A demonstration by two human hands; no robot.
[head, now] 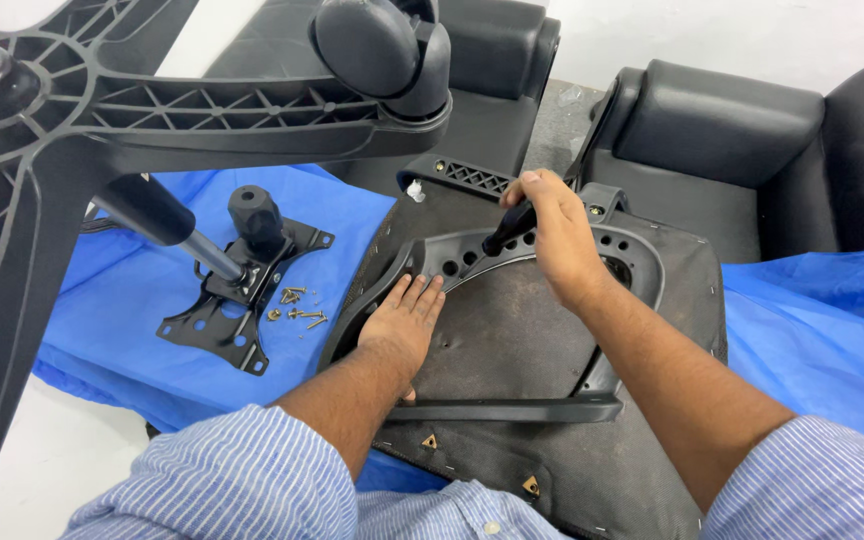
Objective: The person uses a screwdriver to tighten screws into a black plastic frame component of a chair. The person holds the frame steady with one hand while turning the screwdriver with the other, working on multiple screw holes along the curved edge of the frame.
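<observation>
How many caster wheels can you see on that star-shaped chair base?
1. The caster wheel sits at the tip of the chair base arm reaching right along the top of the view. The other arms run out of frame, so more casters may be hidden.

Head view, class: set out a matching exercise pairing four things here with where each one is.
Things:
1. left hand
2. right hand
3. loose screws
4. caster wheel

Places:
A. scattered on the blue sheet
B. gripping a black tool handle
C. at the tip of a chair base leg, top of the view
D. flat on the chair seat underside

Pairs: 1-D, 2-B, 3-A, 4-C
</observation>
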